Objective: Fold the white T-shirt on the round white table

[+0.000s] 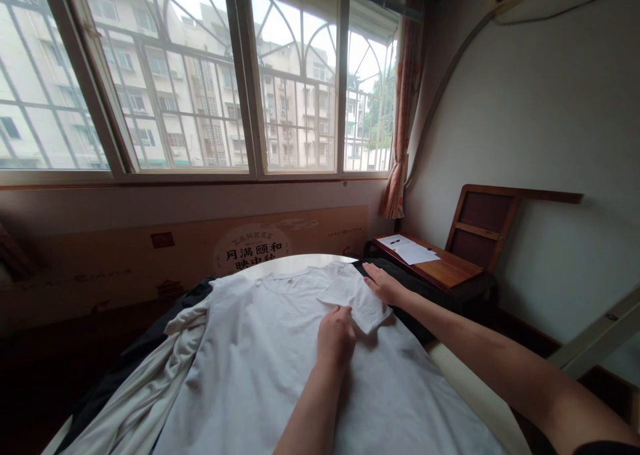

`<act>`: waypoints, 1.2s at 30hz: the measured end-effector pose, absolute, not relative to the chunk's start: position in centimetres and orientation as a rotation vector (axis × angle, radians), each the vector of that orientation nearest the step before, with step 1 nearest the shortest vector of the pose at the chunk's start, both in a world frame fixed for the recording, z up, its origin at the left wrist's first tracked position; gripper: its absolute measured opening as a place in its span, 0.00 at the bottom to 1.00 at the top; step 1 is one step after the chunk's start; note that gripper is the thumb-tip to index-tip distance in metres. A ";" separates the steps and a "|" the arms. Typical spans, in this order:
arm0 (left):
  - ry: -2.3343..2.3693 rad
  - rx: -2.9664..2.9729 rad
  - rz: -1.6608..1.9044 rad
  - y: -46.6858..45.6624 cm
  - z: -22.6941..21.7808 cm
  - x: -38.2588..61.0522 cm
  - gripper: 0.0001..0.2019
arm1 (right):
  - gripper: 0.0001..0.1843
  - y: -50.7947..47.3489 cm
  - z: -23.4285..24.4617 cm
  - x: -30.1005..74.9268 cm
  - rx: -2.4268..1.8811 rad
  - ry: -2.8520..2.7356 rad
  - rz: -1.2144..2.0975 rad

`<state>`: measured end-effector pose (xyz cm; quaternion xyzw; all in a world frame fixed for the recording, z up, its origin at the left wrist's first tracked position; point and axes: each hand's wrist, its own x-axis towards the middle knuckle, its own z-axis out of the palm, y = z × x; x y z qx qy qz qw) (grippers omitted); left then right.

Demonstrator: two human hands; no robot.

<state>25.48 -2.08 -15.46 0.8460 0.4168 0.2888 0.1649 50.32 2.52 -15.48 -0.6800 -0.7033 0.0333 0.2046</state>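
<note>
A white T-shirt [260, 361] lies spread out in front of me, its neckline toward the window. Its right sleeve [357, 298] is folded inward over the shoulder. My left hand [336, 335] is closed, pinching the sleeve's edge near the middle of the shirt. Fingers stretched out, my right hand [384, 284] rests flat along the fold at the right shoulder. Crumpled off-white cloth [160, 368] lies along the shirt's left side, with dark cloth beneath it. The surface under the shirt shows as a white rounded edge [273, 265] at the far end.
Beyond the surface stands a long printed cardboard panel [110, 261] below a barred window [190, 81]. At the right are a low wooden table [450, 268] with papers [410, 249] on it, and a tilted wooden frame [480, 221] against the wall. A curtain [400, 141] hangs in the corner.
</note>
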 end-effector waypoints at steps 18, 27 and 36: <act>0.835 2.617 0.649 -3.2 -15.0 25.9 0.13 | 0.38 6.1 -15.0 46.0 -1.833 -2.126 0.078; 1.376 2.539 0.556 -3.0 -15.5 25.9 0.19 | 0.38 7.8 -17.3 44.1 -1.952 -2.125 0.186; 1.677 2.451 0.524 -2.6 -16.3 25.8 0.27 | 0.39 4.9 -15.6 44.4 -1.790 -2.138 0.093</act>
